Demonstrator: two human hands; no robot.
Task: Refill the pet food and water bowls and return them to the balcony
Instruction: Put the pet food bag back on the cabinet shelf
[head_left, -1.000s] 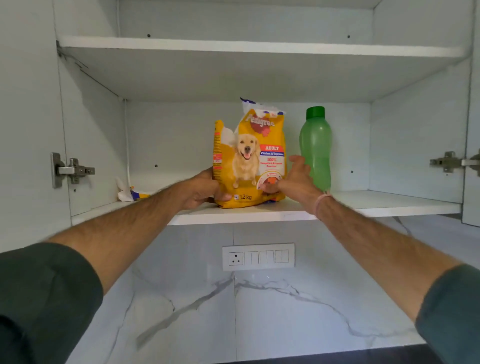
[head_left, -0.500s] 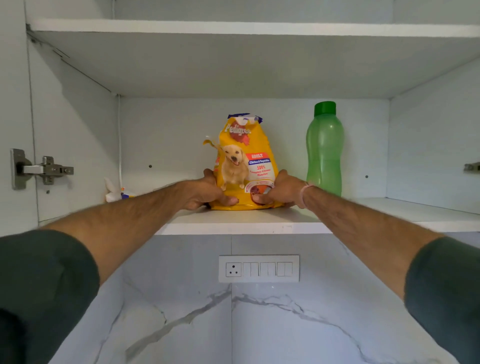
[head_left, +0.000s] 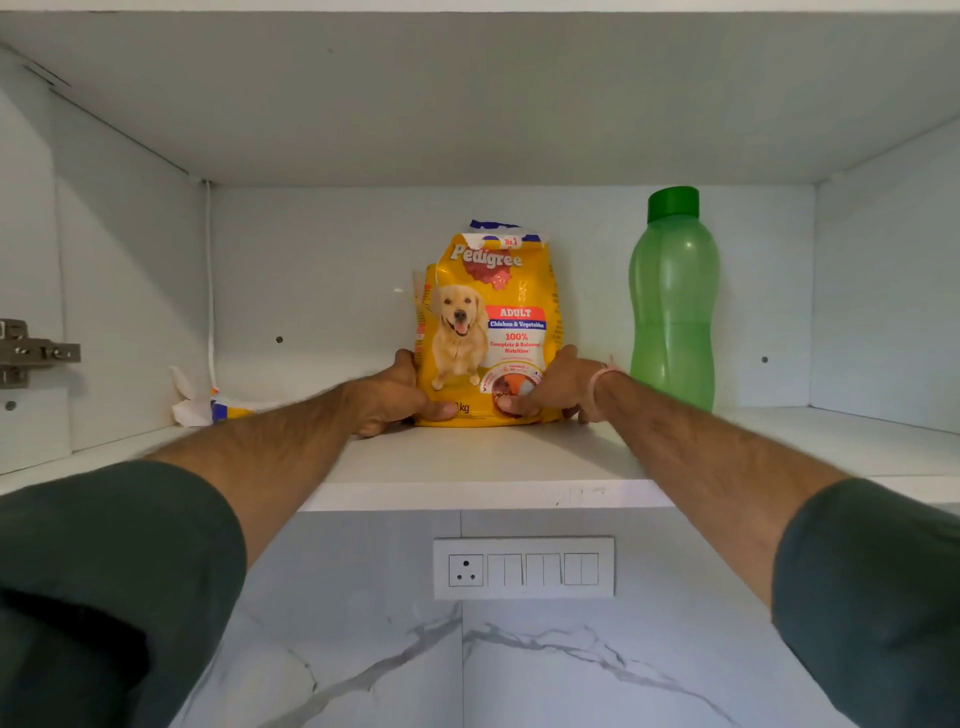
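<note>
wall cupboard, both hands on the dog food bag

open cupboard shelf (head_left: 467, 457) above a marbled wall with a switch panel (head_left: 523, 568). green bottle (head_left: 674, 312) upright, capped, right of centre. dog food bag (head_left: 488, 322) upright mid-shelf toward the back, base on the board, top torn open, apart from the bottle. crumpled wrapper (head_left: 208, 405) in the left corner. left grip (head_left: 389, 397) holds the bag's lower left edge, thumb across the front. right grip (head_left: 556, 387) holds the lower right edge the same way, wrist near the bottle. bowls not in view. my read: the food-bag step, either fetching or stowing; one frame won't say which. if fetching, the next move calls for a level two-handed lift straight back, top kept up so nothing spills, right wrist kept off the bottle.
</note>
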